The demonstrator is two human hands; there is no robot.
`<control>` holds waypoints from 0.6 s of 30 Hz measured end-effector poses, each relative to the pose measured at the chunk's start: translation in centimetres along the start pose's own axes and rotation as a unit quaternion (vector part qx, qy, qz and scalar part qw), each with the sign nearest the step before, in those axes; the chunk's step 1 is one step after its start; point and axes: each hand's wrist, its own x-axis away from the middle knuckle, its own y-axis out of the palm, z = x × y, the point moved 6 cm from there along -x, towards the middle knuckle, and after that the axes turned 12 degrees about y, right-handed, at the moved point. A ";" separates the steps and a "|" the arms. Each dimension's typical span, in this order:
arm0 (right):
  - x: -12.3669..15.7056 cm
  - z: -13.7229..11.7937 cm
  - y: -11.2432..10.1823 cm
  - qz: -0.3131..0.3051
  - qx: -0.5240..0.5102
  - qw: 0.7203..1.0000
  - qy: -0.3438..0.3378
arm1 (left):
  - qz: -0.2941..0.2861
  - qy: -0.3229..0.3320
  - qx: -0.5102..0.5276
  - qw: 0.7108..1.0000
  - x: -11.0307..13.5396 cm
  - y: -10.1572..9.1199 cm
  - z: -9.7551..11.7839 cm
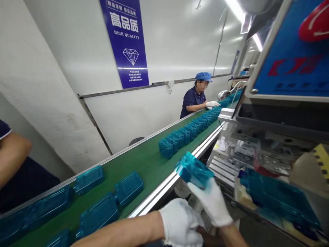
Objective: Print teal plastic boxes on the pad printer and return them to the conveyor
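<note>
Blue box (194, 169) is pinched by one end in right hand (213, 202), left hand (180, 223) curled, contents cannot be told; box may be dropped beside belt (144, 161) if glove slips.

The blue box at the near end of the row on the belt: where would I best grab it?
Probably from above, pinching the end box by the two walls facing the edges of the belt. Its top is free; the next box crowds its far side.
</note>
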 end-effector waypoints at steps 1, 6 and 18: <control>-1.2 0.1 2.8 -0.030 0.002 0.999 0.019 | 0.006 -0.050 -0.006 0.999 2.9 -0.7 -1.6; -7.4 0.6 13.3 -0.033 0.091 0.995 0.040 | 0.013 -0.367 -0.075 0.927 16.7 -3.2 -8.4; -3.1 2.7 9.0 -0.006 0.088 0.996 0.014 | 0.003 -0.503 0.034 0.863 24.1 -6.5 -15.1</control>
